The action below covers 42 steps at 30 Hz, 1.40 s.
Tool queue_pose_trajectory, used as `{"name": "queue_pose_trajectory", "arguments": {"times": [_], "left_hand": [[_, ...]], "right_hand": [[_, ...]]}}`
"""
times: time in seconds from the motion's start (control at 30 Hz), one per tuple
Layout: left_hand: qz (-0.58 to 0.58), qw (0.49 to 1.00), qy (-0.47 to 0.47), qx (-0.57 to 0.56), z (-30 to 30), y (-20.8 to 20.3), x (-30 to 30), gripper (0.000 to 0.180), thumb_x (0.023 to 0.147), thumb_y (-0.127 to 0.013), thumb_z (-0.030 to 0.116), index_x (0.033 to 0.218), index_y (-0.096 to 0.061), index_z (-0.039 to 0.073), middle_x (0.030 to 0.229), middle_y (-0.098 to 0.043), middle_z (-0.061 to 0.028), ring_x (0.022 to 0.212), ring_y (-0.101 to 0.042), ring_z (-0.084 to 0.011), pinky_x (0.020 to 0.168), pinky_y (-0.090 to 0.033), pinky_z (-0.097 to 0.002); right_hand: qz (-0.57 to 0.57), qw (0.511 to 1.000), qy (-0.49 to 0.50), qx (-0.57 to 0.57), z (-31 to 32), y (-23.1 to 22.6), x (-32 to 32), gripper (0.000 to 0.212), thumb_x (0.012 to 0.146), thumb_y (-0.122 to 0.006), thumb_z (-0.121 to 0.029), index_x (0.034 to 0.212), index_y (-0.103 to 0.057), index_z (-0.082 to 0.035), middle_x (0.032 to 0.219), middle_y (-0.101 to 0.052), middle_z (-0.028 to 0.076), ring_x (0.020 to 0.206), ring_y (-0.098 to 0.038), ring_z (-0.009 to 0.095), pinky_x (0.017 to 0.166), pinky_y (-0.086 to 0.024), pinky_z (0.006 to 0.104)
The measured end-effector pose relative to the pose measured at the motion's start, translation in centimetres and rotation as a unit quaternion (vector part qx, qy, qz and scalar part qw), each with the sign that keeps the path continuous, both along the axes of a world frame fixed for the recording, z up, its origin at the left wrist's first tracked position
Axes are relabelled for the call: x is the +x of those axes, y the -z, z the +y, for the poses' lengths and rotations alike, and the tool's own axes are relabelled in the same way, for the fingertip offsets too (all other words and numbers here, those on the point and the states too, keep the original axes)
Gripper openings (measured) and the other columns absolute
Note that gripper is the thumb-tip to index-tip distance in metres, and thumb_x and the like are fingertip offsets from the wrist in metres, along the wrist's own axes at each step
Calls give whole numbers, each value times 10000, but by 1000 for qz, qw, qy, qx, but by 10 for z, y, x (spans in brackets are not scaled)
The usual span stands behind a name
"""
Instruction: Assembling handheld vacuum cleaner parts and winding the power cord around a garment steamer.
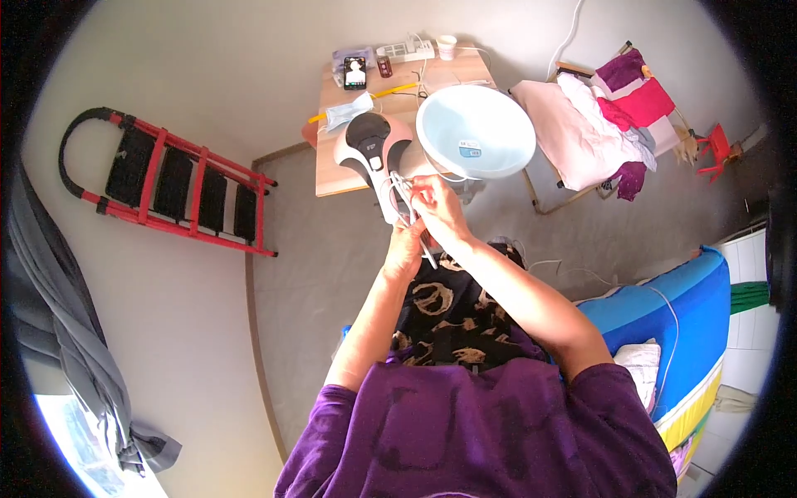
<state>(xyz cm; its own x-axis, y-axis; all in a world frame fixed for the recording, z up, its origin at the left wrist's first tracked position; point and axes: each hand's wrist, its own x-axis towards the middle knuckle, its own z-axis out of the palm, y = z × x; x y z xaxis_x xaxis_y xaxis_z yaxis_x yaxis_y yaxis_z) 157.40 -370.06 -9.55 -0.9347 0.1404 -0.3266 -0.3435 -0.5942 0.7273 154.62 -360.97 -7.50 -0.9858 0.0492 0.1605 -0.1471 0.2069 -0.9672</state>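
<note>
A handheld vacuum cleaner, white and pink with a dark top, lies at the table's front edge with its handle toward me. Beside that handle is a bunched white power cord. My left hand closes around the lower part of the cord, just below the handle's end. With bent fingers my right hand pinches the cord's upper loops. Short lengths of cord hang below my hands. To the right stands a pale blue basin with a sticker inside, close to my right hand.
The wooden table also bears a phone, a power strip, a paper cup and a face mask. A red step ladder leans at left. Clothes lie on a chair at right, near a blue-striped bed.
</note>
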Motion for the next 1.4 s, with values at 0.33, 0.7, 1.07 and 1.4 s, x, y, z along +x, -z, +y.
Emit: {"name": "queue_pose_trajectory", "arguments": {"times": [0.33,0.7,1.07,1.4], "left_hand": [[21,998,-14,50,-22,-9,-21,121,888,-582,154,873,-513,56,707,-608,-96,665,-625,-251,655,-530,-382],[31,989,-38,142,-64,7,-41,212,908,-543,236,745,-464,125,591,-373,9,553,-349,-142,596,-364,-324],[33,992,4,122,-61,-8,-33,202,907,-551,228,763,-470,112,587,-323,15,539,-326,-119,551,-336,-285],[31,985,145,-86,-25,-27,-9,209,907,-584,215,789,-453,103,560,-365,23,483,-365,-99,459,-330,-255]], "right_hand": [[-42,963,-128,231,108,57,84,237,817,-684,-282,833,-656,-47,722,-676,85,657,-635,143,622,-498,302],[-124,955,5,269,277,33,88,219,807,-683,-234,798,-632,-21,635,-538,29,596,-470,97,542,-389,269],[-293,843,-451,-16,184,-68,63,226,856,-549,-178,957,-634,7,632,-614,36,556,-566,67,489,-437,196],[-386,849,-55,-355,137,-8,12,295,935,-443,-187,1182,-504,-37,592,-419,-54,428,-380,44,387,-301,199]]}}
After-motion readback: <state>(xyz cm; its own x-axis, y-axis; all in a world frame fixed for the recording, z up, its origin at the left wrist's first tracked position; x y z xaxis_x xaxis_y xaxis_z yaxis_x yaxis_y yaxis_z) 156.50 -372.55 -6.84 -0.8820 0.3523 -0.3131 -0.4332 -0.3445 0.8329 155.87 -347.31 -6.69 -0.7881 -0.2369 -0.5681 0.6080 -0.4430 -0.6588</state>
